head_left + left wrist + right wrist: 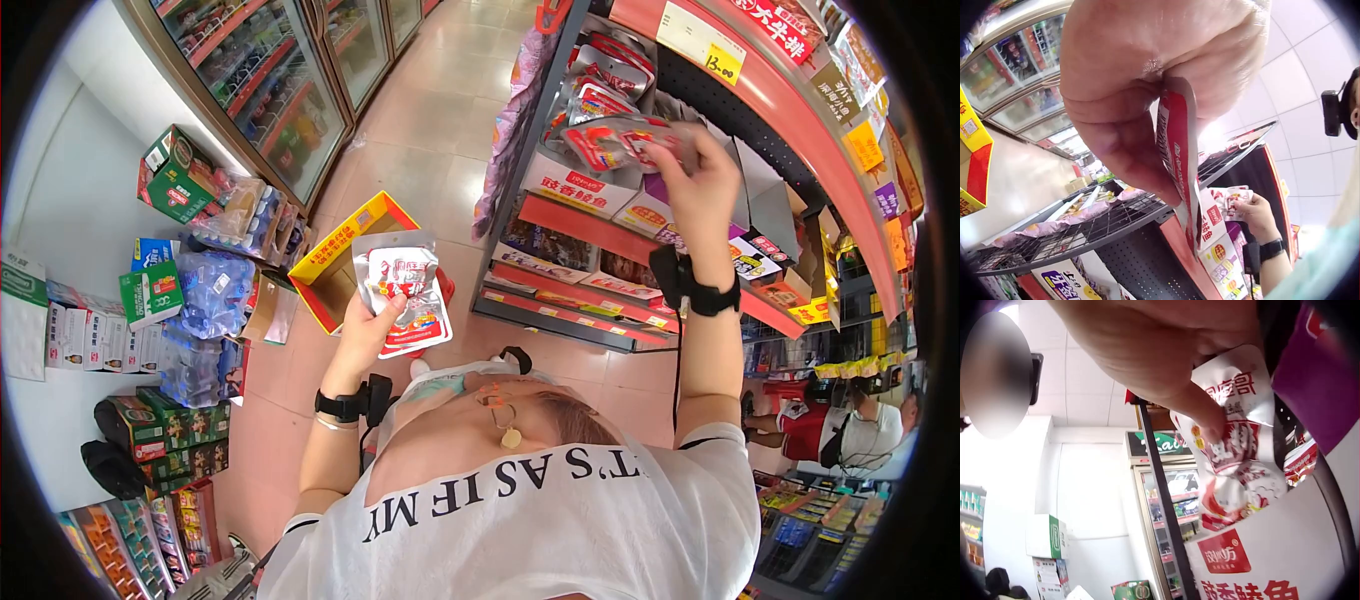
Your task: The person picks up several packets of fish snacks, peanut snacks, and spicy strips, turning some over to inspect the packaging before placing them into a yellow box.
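My left hand [372, 325] pinches a silver-and-red snack pouch [408, 290] in front of my body, thumb on its face; in the left wrist view the pouch [1180, 156] is seen edge-on. At the upper shelf, my right hand [700, 180] holds a similar pouch [610, 145], thumb on its front. The right wrist view shows this pouch [1238, 444] just above a white carton [1266, 550]. More silver-and-red pouches [612, 65] lie on the shelf behind it.
A yellow box [338, 240] with an open top stands beyond my left hand. Shelf edges [590, 230] run along the right. Wrapped bottles [215, 290] and cartons are stacked at the left, near glass-door coolers [270, 90]. Another person [850, 435] is at the far right.
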The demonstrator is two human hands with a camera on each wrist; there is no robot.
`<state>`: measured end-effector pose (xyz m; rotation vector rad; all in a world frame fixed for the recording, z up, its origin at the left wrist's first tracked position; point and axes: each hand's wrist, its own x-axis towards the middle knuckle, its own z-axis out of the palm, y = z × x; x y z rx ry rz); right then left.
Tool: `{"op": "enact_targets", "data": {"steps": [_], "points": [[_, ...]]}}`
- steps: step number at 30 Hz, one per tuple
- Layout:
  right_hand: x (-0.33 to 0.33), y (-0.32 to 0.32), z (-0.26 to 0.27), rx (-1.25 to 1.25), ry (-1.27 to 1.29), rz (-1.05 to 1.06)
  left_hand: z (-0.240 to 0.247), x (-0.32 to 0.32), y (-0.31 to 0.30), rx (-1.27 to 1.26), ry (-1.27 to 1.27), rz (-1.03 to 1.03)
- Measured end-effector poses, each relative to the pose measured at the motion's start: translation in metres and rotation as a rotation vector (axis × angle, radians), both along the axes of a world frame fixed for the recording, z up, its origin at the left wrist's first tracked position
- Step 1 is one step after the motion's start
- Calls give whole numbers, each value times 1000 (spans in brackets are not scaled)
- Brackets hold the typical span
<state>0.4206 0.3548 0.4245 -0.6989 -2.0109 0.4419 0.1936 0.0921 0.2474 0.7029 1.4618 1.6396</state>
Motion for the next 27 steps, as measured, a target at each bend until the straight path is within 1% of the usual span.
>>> {"op": "enact_targets", "data": {"steps": [1, 3, 4, 6, 7, 9, 10, 11, 12, 13, 15, 17, 18, 20, 22, 23, 24, 25, 26, 27], "points": [[6, -2, -2, 1, -6, 1, -1, -1, 0, 1, -6, 1], [17, -6, -7, -70, 234, 6, -4, -2, 1, -18, 27, -15], [22, -13, -7, -73, 227, 10, -6, -2, 1, -21, 20, -10], [28, -30, -8, -151, 346, 68, -9, -5, 2, 21, 36, -17], [32, -33, -12, -226, 369, 115, -7, -5, 2, 50, -23, -15], [22, -51, -11, -435, 398, 267, -16, -13, 0, -8, 10, 8], [18, -56, -16, -513, 324, 341, -15, -13, -1, 14, -10, 15], [6, -60, -24, -542, 304, 376, -10, -12, 0, 40, -26, 16], [-8, -66, -33, -640, 203, 441, -8, -12, 1, 92, -89, 10], [-21, -73, -43, -732, 103, 504, -3, -11, -1, 91, -130, 22], [-59, -85, -73, -840, -9, 692, -4, -15, -8, 87, -78, 14], [-98, -95, -102, -1033, -182, 760, -9, -25, -20, 61, -108, 39], [-116, -102, -114, -1041, -209, 795, -6, -30, -28, 44, -86, 50], [-152, -119, -137, -1152, -265, 832, -10, -45, -49, 17, -72, 108], [-180, -132, -163, -1215, -322, 924, -29, -63, -70, -39, -125, -13], [-192, -139, -175, -1269, -350, 974, -35, -69, -81, -47, -130, 17], [-203, -150, -185, -1295, -361, 1000, -41, -74, -90, -115, -140, 13], [-214, -157, -196, -1302, -377, 1018, -48, -80, -98, -181, -150, 4], [-224, -163, -209, -1278, -425, 1098, -59, -84, -105, -203, -147, -22], [-235, -170, -217, -1250, -472, 1174, -68, -88, -111, -209, -155, -3]]}}
